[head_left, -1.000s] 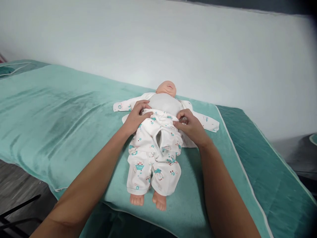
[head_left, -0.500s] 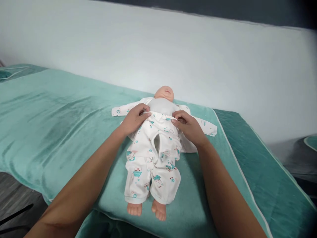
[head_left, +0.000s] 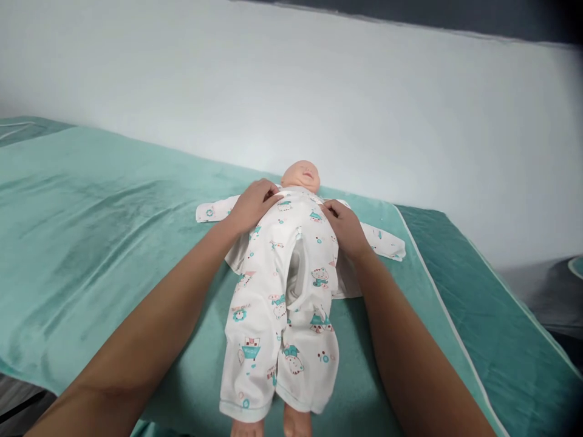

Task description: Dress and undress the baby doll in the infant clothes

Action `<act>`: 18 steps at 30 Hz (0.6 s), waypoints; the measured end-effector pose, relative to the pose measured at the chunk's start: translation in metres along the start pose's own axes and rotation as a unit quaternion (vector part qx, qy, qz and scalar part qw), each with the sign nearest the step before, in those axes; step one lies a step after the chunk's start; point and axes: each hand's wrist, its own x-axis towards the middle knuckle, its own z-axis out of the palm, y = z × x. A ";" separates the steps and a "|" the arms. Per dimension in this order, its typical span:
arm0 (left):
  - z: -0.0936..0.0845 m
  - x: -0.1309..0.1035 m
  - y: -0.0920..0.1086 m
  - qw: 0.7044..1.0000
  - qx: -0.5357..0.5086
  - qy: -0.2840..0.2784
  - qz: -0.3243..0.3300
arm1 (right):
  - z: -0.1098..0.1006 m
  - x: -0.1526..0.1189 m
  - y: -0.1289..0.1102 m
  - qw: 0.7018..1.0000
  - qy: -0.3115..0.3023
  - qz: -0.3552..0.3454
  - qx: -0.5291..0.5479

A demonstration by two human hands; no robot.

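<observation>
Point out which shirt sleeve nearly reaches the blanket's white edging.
The sleeve past the right hand: its cuff ends just short of the edging. The other sleeve, past the left hand, lies well inside the blanket.

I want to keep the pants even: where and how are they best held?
Probably by the waistband, at both side edges, coming in from left and right. The pants lie lengthwise over the doll, band toward its head, so both edges are reachable; left grip and right grip sit there.
</observation>
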 end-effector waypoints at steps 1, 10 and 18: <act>-0.002 0.001 -0.001 0.999 0.013 -0.017 0.025 | -0.002 0.000 0.000 1.000 -0.004 -0.023 -0.004; 0.002 0.025 -0.018 0.999 0.001 0.000 -0.036 | 0.001 0.019 0.004 0.998 0.018 0.042 -0.031; 0.014 0.034 -0.026 0.999 -0.019 0.017 -0.046 | 0.008 0.027 0.010 0.996 0.062 0.047 -0.053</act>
